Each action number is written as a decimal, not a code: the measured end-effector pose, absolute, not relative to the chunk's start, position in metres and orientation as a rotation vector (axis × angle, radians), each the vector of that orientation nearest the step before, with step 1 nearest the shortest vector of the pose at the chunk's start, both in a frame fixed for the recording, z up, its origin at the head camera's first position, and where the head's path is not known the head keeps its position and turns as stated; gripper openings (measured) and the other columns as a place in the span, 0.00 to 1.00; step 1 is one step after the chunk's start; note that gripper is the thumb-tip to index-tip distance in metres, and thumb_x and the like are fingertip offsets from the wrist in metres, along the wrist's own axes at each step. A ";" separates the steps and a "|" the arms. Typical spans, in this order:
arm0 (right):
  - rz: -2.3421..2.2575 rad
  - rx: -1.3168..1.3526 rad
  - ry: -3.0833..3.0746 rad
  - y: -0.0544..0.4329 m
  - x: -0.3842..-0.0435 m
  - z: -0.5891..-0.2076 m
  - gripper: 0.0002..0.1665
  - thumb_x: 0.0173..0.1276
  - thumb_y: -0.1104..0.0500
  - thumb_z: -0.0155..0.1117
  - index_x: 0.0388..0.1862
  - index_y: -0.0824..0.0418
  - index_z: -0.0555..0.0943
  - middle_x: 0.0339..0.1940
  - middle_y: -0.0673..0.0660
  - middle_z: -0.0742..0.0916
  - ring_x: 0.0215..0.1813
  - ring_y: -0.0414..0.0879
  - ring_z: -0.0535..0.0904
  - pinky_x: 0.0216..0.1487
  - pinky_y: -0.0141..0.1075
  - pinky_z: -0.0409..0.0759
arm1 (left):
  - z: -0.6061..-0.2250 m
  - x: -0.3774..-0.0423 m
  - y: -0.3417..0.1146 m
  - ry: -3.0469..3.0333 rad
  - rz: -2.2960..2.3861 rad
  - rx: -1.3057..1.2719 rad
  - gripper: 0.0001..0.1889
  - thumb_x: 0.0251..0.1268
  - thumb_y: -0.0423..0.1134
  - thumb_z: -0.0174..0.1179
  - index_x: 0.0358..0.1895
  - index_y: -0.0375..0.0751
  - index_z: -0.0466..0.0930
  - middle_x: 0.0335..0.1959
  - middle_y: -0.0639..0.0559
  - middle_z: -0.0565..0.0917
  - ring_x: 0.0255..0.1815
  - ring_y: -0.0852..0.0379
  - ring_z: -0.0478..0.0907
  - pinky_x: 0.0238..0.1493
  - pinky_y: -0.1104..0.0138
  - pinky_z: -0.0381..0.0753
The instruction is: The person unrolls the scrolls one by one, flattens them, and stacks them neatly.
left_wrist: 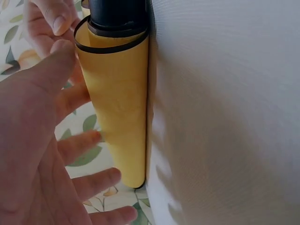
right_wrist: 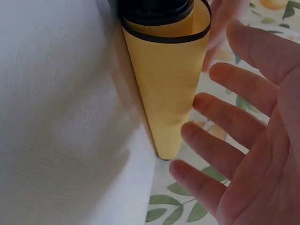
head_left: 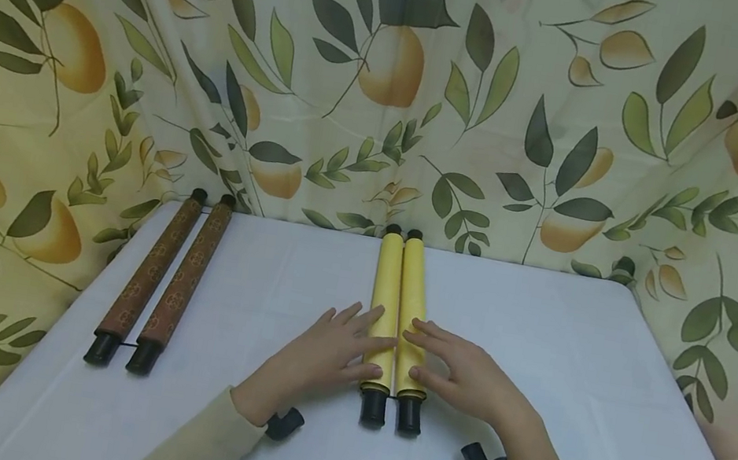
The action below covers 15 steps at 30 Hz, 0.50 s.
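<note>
A rolled scroll [head_left: 390, 273] of yellow paper with black end knobs lies in the middle of the table, its two rolls side by side. My left hand [head_left: 325, 355] is over the left roll, fingers spread and fairly straight. Over the right roll is my right hand [head_left: 472, 377], its fingers also extended. In the left wrist view the yellow roll [left_wrist: 117, 93] stands beside the spread fingers, uncurled around it. The right wrist view has the other yellow roll [right_wrist: 164, 89] near the fingertips; whether they touch it I cannot tell.
At the left of the white table [head_left: 291, 274] lies a second scroll [head_left: 195, 268], brown and patterned, with black knobs and two parallel rolls. A curtain [head_left: 382, 144] printed with fruit and leaves hangs behind the table. Black wrist pieces [head_left: 285, 424] show beside both wrists.
</note>
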State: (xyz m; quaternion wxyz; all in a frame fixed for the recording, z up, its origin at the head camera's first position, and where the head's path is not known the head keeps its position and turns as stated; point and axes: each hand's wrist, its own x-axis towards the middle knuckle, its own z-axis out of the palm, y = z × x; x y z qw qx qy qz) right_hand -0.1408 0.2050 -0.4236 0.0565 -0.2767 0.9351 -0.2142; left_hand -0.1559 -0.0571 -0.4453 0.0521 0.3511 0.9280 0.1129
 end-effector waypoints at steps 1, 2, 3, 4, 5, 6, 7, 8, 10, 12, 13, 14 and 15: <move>-0.648 -0.840 2.830 0.204 -0.141 -0.424 0.33 0.70 0.41 0.62 0.71 0.49 0.73 0.75 0.52 0.72 0.75 0.54 0.66 0.68 0.57 0.69 | -0.445 -0.156 -0.057 2.828 0.350 1.069 0.29 0.72 0.67 0.43 0.74 0.71 0.64 0.82 0.54 0.51 0.80 0.39 0.51 0.72 0.38 0.57; -0.647 -0.841 2.824 0.204 -0.142 -0.423 0.33 0.70 0.41 0.62 0.71 0.49 0.74 0.74 0.51 0.73 0.75 0.54 0.67 0.69 0.57 0.69 | -0.445 -0.156 -0.056 2.833 0.350 1.073 0.29 0.72 0.67 0.43 0.74 0.70 0.65 0.82 0.55 0.51 0.80 0.40 0.50 0.72 0.38 0.57; -0.644 -0.842 2.820 0.203 -0.143 -0.423 0.33 0.70 0.41 0.62 0.71 0.49 0.74 0.74 0.51 0.73 0.75 0.54 0.67 0.69 0.57 0.69 | -0.445 -0.157 -0.056 2.836 0.349 1.079 0.29 0.72 0.67 0.43 0.74 0.69 0.65 0.82 0.57 0.51 0.80 0.41 0.50 0.72 0.38 0.57; -0.637 -0.840 2.817 0.203 -0.143 -0.423 0.33 0.70 0.41 0.63 0.71 0.49 0.74 0.74 0.51 0.74 0.75 0.54 0.67 0.69 0.57 0.69 | -0.444 -0.157 -0.056 2.836 0.348 1.087 0.29 0.72 0.67 0.43 0.73 0.68 0.66 0.81 0.58 0.51 0.80 0.42 0.50 0.72 0.39 0.57; -0.631 -0.838 2.816 0.202 -0.143 -0.423 0.33 0.70 0.41 0.63 0.71 0.49 0.74 0.74 0.52 0.74 0.74 0.55 0.68 0.68 0.57 0.69 | -0.443 -0.157 -0.055 2.830 0.348 1.094 0.29 0.72 0.67 0.43 0.73 0.66 0.66 0.81 0.60 0.52 0.81 0.43 0.49 0.73 0.39 0.57; -0.628 -0.835 2.816 0.202 -0.144 -0.422 0.32 0.70 0.41 0.63 0.71 0.49 0.74 0.73 0.52 0.74 0.74 0.55 0.68 0.68 0.57 0.69 | -0.443 -0.158 -0.055 2.824 0.341 1.102 0.30 0.73 0.67 0.43 0.73 0.65 0.66 0.81 0.61 0.52 0.81 0.44 0.49 0.73 0.40 0.57; -0.623 -0.830 2.817 0.202 -0.144 -0.422 0.32 0.70 0.41 0.63 0.70 0.49 0.75 0.73 0.53 0.74 0.73 0.56 0.69 0.68 0.57 0.70 | -0.442 -0.158 -0.055 2.818 0.338 1.107 0.30 0.72 0.67 0.43 0.73 0.65 0.66 0.81 0.61 0.53 0.81 0.46 0.50 0.73 0.40 0.57; -0.614 -0.823 2.818 0.202 -0.143 -0.423 0.32 0.70 0.41 0.63 0.70 0.48 0.75 0.74 0.53 0.74 0.73 0.56 0.69 0.68 0.57 0.70 | -0.442 -0.158 -0.055 2.813 0.328 1.112 0.30 0.72 0.67 0.44 0.73 0.65 0.66 0.80 0.61 0.54 0.81 0.47 0.50 0.73 0.41 0.58; -0.595 -0.811 2.821 0.202 -0.143 -0.423 0.31 0.70 0.41 0.63 0.70 0.47 0.76 0.73 0.54 0.74 0.72 0.57 0.70 0.66 0.58 0.71 | -0.441 -0.158 -0.056 2.800 0.319 1.108 0.30 0.72 0.67 0.45 0.73 0.66 0.66 0.80 0.60 0.56 0.81 0.49 0.51 0.73 0.42 0.59; -0.571 -0.796 2.829 0.202 -0.142 -0.423 0.29 0.70 0.41 0.63 0.68 0.45 0.77 0.73 0.54 0.74 0.71 0.58 0.71 0.65 0.59 0.72 | -0.441 -0.157 -0.056 2.794 0.316 1.096 0.29 0.71 0.67 0.46 0.73 0.69 0.66 0.80 0.59 0.58 0.80 0.50 0.52 0.73 0.43 0.60; -0.557 -0.790 2.834 0.202 -0.142 -0.424 0.28 0.70 0.40 0.62 0.67 0.44 0.78 0.73 0.54 0.74 0.71 0.58 0.71 0.64 0.60 0.72 | -0.441 -0.157 -0.056 2.794 0.319 1.092 0.29 0.71 0.67 0.47 0.73 0.70 0.66 0.79 0.58 0.58 0.80 0.50 0.52 0.73 0.43 0.60; -0.544 -0.785 2.839 0.203 -0.142 -0.424 0.27 0.70 0.40 0.62 0.66 0.43 0.78 0.73 0.54 0.74 0.70 0.58 0.72 0.64 0.61 0.72 | -0.441 -0.157 -0.057 2.795 0.319 1.093 0.29 0.71 0.67 0.47 0.73 0.70 0.66 0.79 0.57 0.59 0.80 0.51 0.52 0.73 0.44 0.60; -0.534 -0.785 2.846 0.203 -0.142 -0.424 0.26 0.70 0.40 0.62 0.65 0.43 0.79 0.72 0.54 0.75 0.70 0.58 0.72 0.63 0.61 0.72 | -0.441 -0.157 -0.057 2.796 0.325 1.099 0.29 0.71 0.66 0.48 0.73 0.70 0.66 0.79 0.56 0.59 0.80 0.50 0.53 0.74 0.45 0.59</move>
